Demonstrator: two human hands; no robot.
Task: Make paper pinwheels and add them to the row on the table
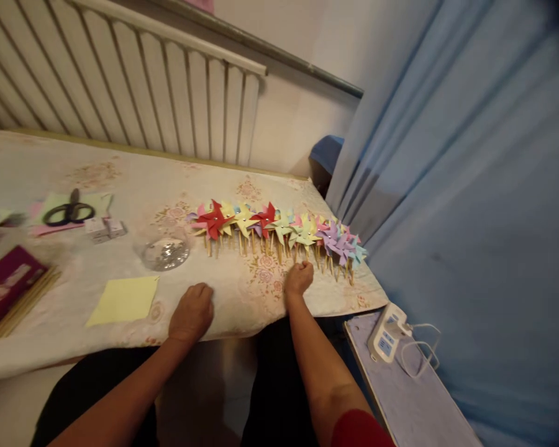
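Note:
A long row of paper pinwheels (286, 226) in red, yellow, purple, pink and blue lies on the flowered tablecloth (233, 292), their thin wooden sticks pointing toward me. My right hand (299, 277) is closed just below the stick ends, right of the row's middle. Its curled fingers hide whatever may be in them. On the cloth near the front edge rests my left hand (193, 311), fingers curled in, with nothing showing in it. Left of that hand lies a square yellow sheet of paper (125, 300). Behind the sheet is a clear round dish (166, 253) of small shiny pieces.
Black-handled scissors (69, 213) lie on coloured paper at the left, beside small white boxes (105, 228). A purple package (9, 285) sits by a bundle of sticks (25, 304). At right, a power strip (386, 334) with a cable rests on a low surface by the blue curtain (447, 248).

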